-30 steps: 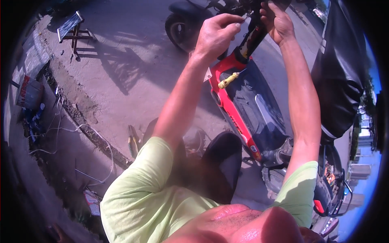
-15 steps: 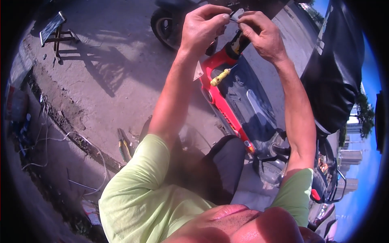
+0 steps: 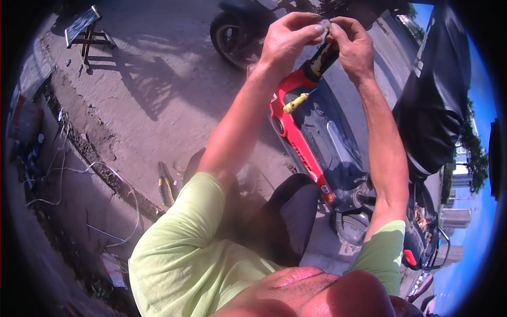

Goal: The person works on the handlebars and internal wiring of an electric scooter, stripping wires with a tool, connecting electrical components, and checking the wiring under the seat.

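Observation:
Up beyond the steering post of a red and black kick scooter (image 3: 303, 150), my two hands work close together. My left hand (image 3: 289, 42) pinches a small whitish piece (image 3: 325, 26) between thumb and fingers. Against it, the thumb and fingers of my right hand (image 3: 355, 46) are pinched together; what they hold is too small to make out. Below the hands, a yellow-handled screwdriver (image 3: 296, 103) rests on the scooter, its shaft pointing to the upper right. Neither hand touches it.
Pliers (image 3: 165, 185) lie on the ground at left, near a loose white cable (image 3: 128, 185). A folding stool (image 3: 87, 38) stands far left. Behind the hands is a black-tyred wheel (image 3: 229, 34). A black cover (image 3: 433, 113) hangs at the right, above a parked vehicle (image 3: 422, 232).
In the picture, both hands sit slightly lower, the left one also further right. The whitish piece now shows at the left fingertips, where a thin dark bit showed between the hands before.

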### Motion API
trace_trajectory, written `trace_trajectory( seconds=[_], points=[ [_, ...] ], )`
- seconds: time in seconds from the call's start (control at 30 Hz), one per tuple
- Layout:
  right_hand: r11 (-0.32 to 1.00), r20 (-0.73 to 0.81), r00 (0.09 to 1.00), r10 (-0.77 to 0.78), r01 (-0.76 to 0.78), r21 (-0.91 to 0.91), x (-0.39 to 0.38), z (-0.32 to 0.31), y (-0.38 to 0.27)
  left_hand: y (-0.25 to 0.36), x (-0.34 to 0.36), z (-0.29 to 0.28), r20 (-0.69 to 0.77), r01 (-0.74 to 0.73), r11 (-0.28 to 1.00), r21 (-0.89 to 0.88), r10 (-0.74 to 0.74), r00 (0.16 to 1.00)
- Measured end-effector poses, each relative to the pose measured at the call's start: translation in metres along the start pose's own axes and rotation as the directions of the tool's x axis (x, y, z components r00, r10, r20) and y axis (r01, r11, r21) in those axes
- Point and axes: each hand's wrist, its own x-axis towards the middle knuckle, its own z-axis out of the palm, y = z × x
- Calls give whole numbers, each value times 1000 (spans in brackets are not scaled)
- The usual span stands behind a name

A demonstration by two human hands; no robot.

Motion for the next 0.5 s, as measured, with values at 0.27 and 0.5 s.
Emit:
trace_trajectory(
  seconds=[0.27, 0.5],
  points=[
    [1000, -13, 1000, 27, -27, 4, -3, 0, -6, 5, 2, 4, 10, -31, 999, 26, 31, 999],
    [995, 122, 992, -39, 50, -90, 9, 19, -3, 25, 5, -20, 23, -121, 993, -20, 121, 992]
  ],
)
